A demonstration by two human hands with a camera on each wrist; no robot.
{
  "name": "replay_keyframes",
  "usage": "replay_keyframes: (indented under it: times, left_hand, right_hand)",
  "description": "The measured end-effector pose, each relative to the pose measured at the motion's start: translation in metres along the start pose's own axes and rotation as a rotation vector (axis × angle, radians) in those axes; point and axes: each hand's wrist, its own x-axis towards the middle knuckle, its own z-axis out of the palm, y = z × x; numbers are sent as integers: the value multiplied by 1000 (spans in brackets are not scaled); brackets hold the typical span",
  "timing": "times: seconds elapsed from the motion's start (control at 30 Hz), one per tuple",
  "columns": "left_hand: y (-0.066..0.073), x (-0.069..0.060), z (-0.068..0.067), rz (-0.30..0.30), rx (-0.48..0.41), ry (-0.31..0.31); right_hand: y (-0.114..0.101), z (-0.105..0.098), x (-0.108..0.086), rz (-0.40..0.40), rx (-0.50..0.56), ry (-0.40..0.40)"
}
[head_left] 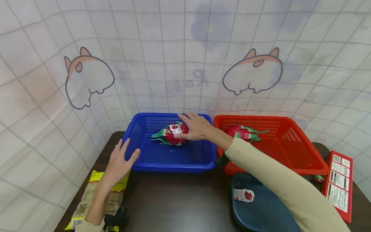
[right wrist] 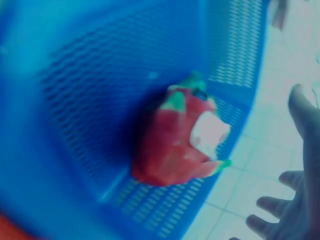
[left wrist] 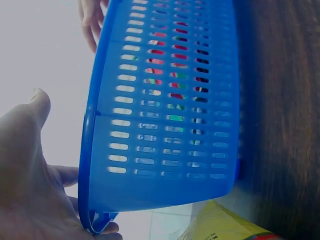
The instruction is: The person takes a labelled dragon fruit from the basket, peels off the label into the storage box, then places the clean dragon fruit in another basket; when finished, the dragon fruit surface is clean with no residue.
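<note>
A red dragon fruit with green leaf tips and a white label (head_left: pixel 171 133) lies in the blue basket (head_left: pixel 174 167). My right hand (head_left: pixel 197 127) is over its right end, fingers spread; the right wrist view shows the fruit (right wrist: pixel 172 135) apart from the hand (right wrist: pixel 295 200). At the basket's left side is my left hand (head_left: pixel 118 164), fingers spread. In the left wrist view this hand (left wrist: pixel 35 190) is beside the basket's rim (left wrist: pixel 87 150); some fingertips pass behind the rim, and contact is unclear.
A red basket (head_left: pixel 290 170) with another dragon fruit (head_left: pixel 243 132) stands on the right. Nearer are a dark blue tray (head_left: pixel 261 209) with a label (head_left: pixel 244 195) and a red box (head_left: pixel 339 183). A yellow-edged bag (head_left: pixel 84 199) lies under my left forearm on the dark table (head_left: pixel 174 203).
</note>
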Motion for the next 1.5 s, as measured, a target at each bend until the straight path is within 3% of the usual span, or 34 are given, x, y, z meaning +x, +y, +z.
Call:
replay_keyframes:
  times: [0.27,0.53,0.83,1.17,1.5]
  left_hand:
    - [-8,2,-7,11,-39,-29]
    - [-21,5,-6,28,-58,-81]
    - [-24,6,1,18,-64,-101]
    - [-27,6,-3,0,-71,-105]
    - [-27,6,-7,-15,-72,-112]
  right_hand:
    - [1,5,35,37,323,16]
    - [13,30,49,123,550,-27]
    - [19,57,54,171,596,-57]
    - [18,67,63,185,658,-69]
    - [14,74,70,185,681,-26]
